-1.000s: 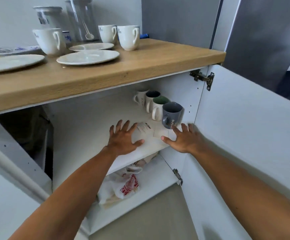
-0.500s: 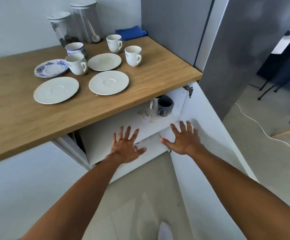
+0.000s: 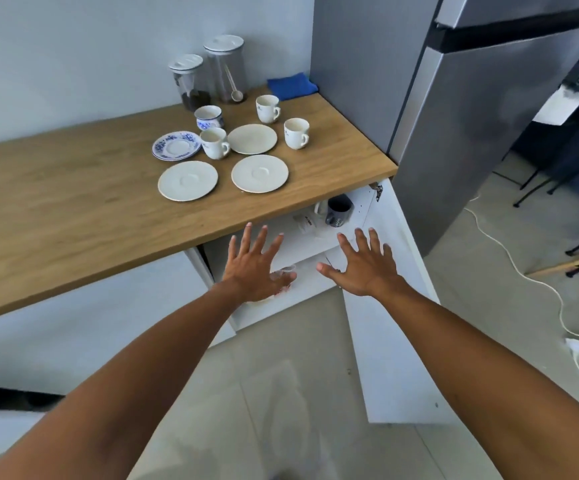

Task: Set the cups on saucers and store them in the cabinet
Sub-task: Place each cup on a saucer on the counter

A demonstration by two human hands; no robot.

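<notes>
On the wooden table (image 3: 73, 216): four cups, none on a saucer. Three white cups (image 3: 267, 108) (image 3: 295, 133) (image 3: 214, 143), one blue-patterned cup (image 3: 209, 117). Three white saucers (image 3: 187, 180) (image 3: 259, 173) (image 3: 252, 138) and a blue-patterned saucer (image 3: 176, 145) lie bare. Below, cabinet (image 3: 319, 237) with door (image 3: 390, 306) open, dark mug (image 3: 339, 211) on shelf. Left hand (image 3: 251, 268) and right hand (image 3: 360, 266): grip released, fingers spread, holding nothing, in front of the opening.

Blue-patterned saucer (image 3: 176, 145), white cups (image 3: 296, 133), wood counter (image 3: 73, 202).
</notes>
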